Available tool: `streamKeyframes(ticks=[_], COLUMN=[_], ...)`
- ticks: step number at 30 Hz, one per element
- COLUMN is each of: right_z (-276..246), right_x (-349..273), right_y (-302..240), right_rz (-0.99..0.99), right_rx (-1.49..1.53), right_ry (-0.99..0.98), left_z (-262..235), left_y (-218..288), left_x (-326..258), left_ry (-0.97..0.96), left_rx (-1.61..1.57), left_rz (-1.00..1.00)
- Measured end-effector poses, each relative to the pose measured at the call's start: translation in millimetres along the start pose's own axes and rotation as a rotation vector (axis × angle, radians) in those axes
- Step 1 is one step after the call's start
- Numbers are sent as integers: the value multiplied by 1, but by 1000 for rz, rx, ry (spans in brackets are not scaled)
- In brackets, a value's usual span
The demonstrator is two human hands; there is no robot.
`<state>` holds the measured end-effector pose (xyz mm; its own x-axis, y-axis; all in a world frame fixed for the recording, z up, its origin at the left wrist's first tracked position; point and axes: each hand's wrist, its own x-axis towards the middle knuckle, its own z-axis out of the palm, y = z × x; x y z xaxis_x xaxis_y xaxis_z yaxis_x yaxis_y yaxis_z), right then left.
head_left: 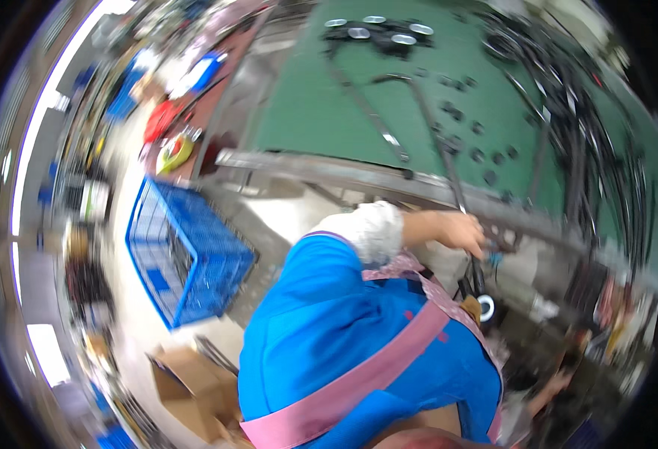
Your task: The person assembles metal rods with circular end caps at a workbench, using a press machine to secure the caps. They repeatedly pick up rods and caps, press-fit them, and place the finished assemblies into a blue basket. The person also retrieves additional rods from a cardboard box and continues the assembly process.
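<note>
**Black rod [449,170] in hand, desk [310,112] kinda packed**

Rod's held snug in the left grip [461,233], slanted across the desk's front edge. Right grip can't be made out. Another rod [366,112] is laid nearby, small black pieces [477,156] are scattered around, and the right side's blocked by heaped black rods [568,127]. Blue crate [220,273] is parked left.

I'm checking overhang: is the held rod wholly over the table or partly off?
Partly off: the dark rod extends beyond the green table into the left hand.
</note>
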<state>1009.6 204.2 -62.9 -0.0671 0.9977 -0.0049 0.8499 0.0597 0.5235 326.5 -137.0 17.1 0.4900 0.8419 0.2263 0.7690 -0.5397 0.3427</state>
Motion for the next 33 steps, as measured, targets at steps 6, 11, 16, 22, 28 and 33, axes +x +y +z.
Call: streamKeyframes(ticks=[6,11,16,22,28,33], right_z=[-98,-116,-138,-208,-266,-290], right_x=[-14,-27,-65,-167,-217,-228], right_y=[-58,-60,-61,-69,-113,-127], right_rz=[-19,33,-86,62,171,376], right_rx=[585,588,851,1483,2083,2086], right_ry=[103,203,252,279,451,484], left_z=[-5,-4,-10,-49,-39,-46], left_y=[22,15,14,5,6,14], left_x=[-9,1,-2,10,27,37], left_ry=[26,27,64,117,29,-46], left_rx=[119,102,61,-237,-69,-102], left_rz=[-105,-64,-30,-91,-51,-55])
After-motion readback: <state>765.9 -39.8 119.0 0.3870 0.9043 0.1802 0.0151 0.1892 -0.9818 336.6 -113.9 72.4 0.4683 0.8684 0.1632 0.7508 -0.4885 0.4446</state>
